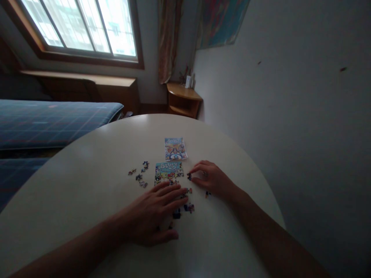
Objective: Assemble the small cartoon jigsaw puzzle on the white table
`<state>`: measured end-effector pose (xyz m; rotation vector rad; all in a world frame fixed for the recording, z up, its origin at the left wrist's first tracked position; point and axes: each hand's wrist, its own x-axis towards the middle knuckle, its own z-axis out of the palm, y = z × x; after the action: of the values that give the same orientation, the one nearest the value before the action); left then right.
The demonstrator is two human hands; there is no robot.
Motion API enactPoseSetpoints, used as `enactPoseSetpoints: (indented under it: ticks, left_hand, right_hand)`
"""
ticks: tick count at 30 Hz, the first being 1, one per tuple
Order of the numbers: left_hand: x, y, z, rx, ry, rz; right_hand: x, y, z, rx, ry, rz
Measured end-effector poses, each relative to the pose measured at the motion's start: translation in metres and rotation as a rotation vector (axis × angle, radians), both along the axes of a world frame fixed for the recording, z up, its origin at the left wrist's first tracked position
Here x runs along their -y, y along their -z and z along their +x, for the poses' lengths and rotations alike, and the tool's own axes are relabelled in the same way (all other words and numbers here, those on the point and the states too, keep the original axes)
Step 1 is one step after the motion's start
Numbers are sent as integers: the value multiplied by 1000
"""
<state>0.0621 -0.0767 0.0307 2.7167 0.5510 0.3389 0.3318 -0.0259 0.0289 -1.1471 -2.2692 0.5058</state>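
Observation:
A small, partly joined jigsaw puzzle (169, 171) with a blue top lies on a round white table (87, 181). My left hand (153, 214) rests flat on the table, fingers stretched over the puzzle's lower edge. My right hand (210, 178) sits just right of the puzzle and pinches a dark puzzle piece (189, 177) between thumb and fingertips. Loose pieces (139, 173) lie left of the puzzle, and a few more pieces (187, 206) lie below it by my left fingertips. A printed picture card (175, 148) lies beyond the puzzle.
The table's curved edge runs close to a white wall (290, 116) on the right. A bed with a blue checked cover (49, 121) stands at left under a window. A wooden corner shelf (183, 99) holds small items at the back.

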Motion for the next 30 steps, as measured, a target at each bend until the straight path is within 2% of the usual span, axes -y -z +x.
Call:
enactPoseSetpoints:
  ticks: [13, 30]
  left_hand:
    - [3, 3, -1, -24, -7, 24]
    - [3, -1, 0, -84, -1, 77]
  right_hand:
    - [-4, 4, -3, -2, -7, -16]
    - [-2, 3, -5, 39, -42, -38]
